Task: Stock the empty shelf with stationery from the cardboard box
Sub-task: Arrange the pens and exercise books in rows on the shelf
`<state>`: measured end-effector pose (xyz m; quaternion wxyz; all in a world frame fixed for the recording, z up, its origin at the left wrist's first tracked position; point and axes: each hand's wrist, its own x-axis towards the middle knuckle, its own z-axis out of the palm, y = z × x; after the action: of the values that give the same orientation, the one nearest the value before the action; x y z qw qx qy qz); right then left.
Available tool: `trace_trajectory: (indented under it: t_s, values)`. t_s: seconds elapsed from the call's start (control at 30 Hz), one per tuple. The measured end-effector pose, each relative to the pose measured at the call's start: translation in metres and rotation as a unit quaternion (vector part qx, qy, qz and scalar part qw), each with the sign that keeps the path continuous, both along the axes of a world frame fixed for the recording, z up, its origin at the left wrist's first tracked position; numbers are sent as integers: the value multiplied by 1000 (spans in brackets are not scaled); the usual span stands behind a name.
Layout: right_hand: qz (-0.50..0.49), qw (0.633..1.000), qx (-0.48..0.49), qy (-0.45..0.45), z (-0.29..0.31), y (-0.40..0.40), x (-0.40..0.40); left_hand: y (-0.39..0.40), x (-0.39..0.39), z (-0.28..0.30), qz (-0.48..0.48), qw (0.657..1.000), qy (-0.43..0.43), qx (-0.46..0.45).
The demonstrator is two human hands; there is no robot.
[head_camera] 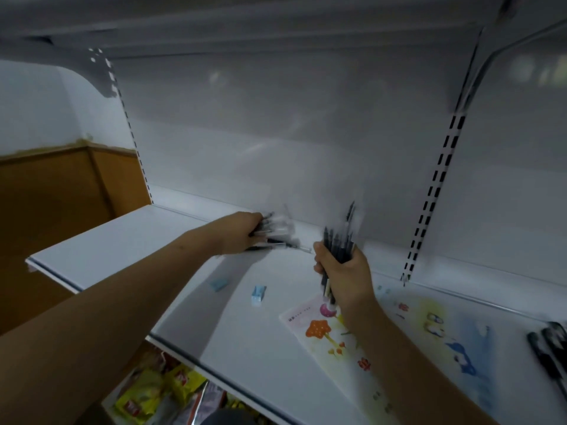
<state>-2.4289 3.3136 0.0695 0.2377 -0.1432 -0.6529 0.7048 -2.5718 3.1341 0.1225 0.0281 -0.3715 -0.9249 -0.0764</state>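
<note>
Shelf: white metal shelf point(129, 240) under both of my arms, with a white back panel point(276, 133) behind it.
Left hand: my left hand point(242, 233) is far back on the shelf, fingers curled over a blurred cluster of pens point(276, 233) that lies near the back panel; I cannot tell how firmly it grips them.
Right hand: my right hand point(345, 274) is closed in a fist round a bundle of dark pens point(339, 243), held roughly upright above the shelf, tips sticking out above and below the fist.
Erasers: two small light-blue erasers point(258, 296), as far as I can tell, lie apart on the shelf between my arms.
Booklets: a colourful illustrated booklet point(325, 335) lies flat under my right wrist, with a second one point(454, 342) just beside it to the right.
Loose pens: a few black pens point(549, 348) rest at the right edge.
Below: yellow snack packets point(144, 394) on a lower level.
</note>
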Motion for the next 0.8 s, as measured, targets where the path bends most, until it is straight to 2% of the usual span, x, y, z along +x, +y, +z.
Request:
trace_trajectory:
  t_s: [0.2,0.43,0.5,0.6,0.8]
  values:
    - [3,999,-51,11,-8,12,-1,-19,-13,-15,44,995,26,85]
    - [13,998,-61,26,-10,14,-3,-14,-21,-23,84,996,-31,-1]
    - [19,997,-64,30,-10,14,-4,-13,-21,-21,89,996,-15,-26]
    - [21,997,-69,33,-11,15,-5,-6,-20,-18,54,996,41,-57]
    - [25,996,-78,37,-8,14,-7,22,-21,-25,-71,993,91,5]
